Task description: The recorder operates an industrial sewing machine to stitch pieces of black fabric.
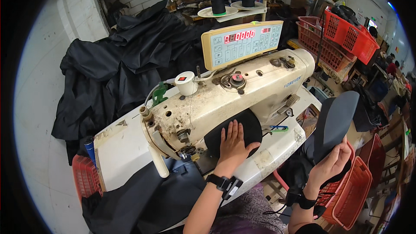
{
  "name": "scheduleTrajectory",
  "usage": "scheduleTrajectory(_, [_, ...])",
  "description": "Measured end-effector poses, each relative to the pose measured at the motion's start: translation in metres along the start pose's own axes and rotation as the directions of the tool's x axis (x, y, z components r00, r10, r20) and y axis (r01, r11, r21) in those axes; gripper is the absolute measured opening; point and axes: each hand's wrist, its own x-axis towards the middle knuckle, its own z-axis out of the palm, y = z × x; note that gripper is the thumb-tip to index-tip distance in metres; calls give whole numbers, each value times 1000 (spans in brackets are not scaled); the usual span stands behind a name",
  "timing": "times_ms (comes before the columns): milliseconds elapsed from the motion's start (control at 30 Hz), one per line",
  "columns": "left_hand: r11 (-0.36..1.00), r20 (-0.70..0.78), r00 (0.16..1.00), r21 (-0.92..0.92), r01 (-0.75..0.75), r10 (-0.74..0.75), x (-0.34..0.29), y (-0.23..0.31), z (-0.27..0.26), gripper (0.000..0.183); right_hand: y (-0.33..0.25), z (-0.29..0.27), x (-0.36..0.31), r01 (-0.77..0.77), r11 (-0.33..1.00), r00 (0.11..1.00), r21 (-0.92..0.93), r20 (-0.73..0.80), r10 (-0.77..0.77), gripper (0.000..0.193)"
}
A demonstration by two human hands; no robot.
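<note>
My left hand (235,144) lies flat, fingers stretched, on a rounded black piece (212,138) on the bed of a worn cream sewing machine (208,108). That piece sits beneath the machine's arm, to the right of the needle area. At the right, off the machine bed, my right hand (333,161) grips the lower end of a stiff dark-grey rounded panel (334,123) and holds it up at a tilt. Black cloth (143,197) hangs over the front left of the machine table, reaching the needle area.
Behind the machine, black fabric (117,60) is heaped. A control panel (242,43) and black thread cones (217,0) stand beyond the machine. Small green-handled snips (277,128) lie on its bed. Red plastic baskets (351,195) stand at lower right, others (351,34) at back right.
</note>
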Motion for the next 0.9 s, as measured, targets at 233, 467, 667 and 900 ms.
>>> scheduleTrajectory(233, [991, -319, 938, 45, -126, 133, -125, -13, -84, 36, -23, 3, -27, 223, 975, 961, -17, 169, -217, 11])
scheduleTrajectory(467, [965, -262, 930, -20, 262, -258, -217, -138, -62, 97, -56, -6, -105, 393, 851, 491, 349, 703, -514, 22])
scheduleTrajectory(667, [962, -280, 921, -51, 268, -272, -228, -167, -42, 73, -104, 64, -186, 303, 807, 161, 507, 807, -568, 14])
scheduleTrajectory(900, [859, -833, 210, -504, 94, -512, -261, -108, -90, 18, -108, 104, -274, 275, 938, 77, 210, 968, -239, 18])
